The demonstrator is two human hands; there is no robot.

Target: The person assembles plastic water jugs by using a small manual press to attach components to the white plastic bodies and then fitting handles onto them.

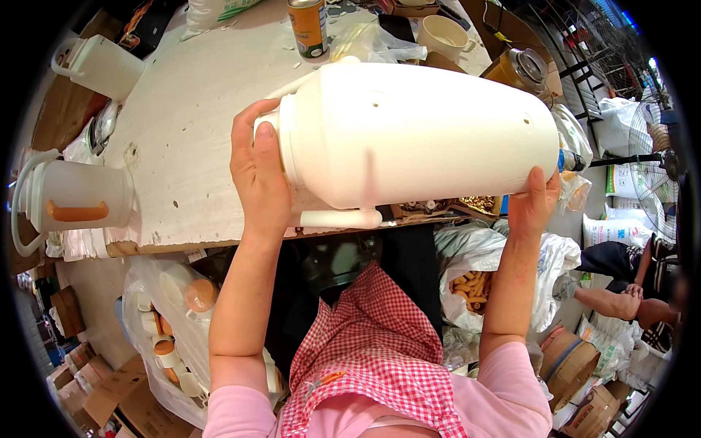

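In the head view, a large cream-white, rounded plastic jug point(431, 135) is held sideways over the pale tabletop's point(193, 160) near edge, long axis left to right; the left hand point(261, 171) clasps its collared end, the right hand point(531, 204) pinches its tapered end.

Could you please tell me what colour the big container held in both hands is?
The container is creamy white, best seen in the head view.
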